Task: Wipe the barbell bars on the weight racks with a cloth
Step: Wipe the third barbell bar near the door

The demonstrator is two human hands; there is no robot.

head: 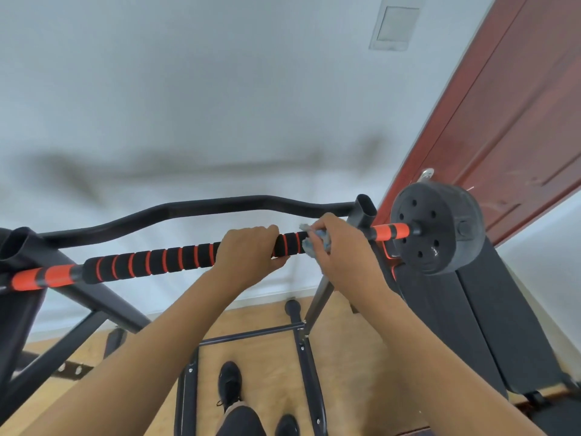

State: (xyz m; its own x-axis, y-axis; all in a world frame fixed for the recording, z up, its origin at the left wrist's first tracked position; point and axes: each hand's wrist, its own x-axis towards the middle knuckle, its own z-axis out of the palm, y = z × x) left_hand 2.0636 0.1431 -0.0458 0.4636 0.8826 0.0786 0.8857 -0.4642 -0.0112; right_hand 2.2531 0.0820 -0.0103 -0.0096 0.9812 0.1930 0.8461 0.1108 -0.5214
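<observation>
Against the pale wall (220, 89) the barbell bar (151, 262) lies on the rack (364, 212), the left grip (248, 247) closed round its foam and the right grip (341, 247), nearer the weight plate (437, 228), clasping the cloth (317, 242) on it, which should wrap fully and slide with even pressure.

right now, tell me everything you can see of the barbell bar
The barbell bar lies across the black rack, rising to the right in this view. Its middle wears what looks like black foam padding ringed with orange stripes; beyond the padding each end is orange with black bands. A black weight plate sits on its right end; the left end runs out of frame. The left hand grips the padding, and the right hand holds a blue cloth against it beside the right upright.
</observation>
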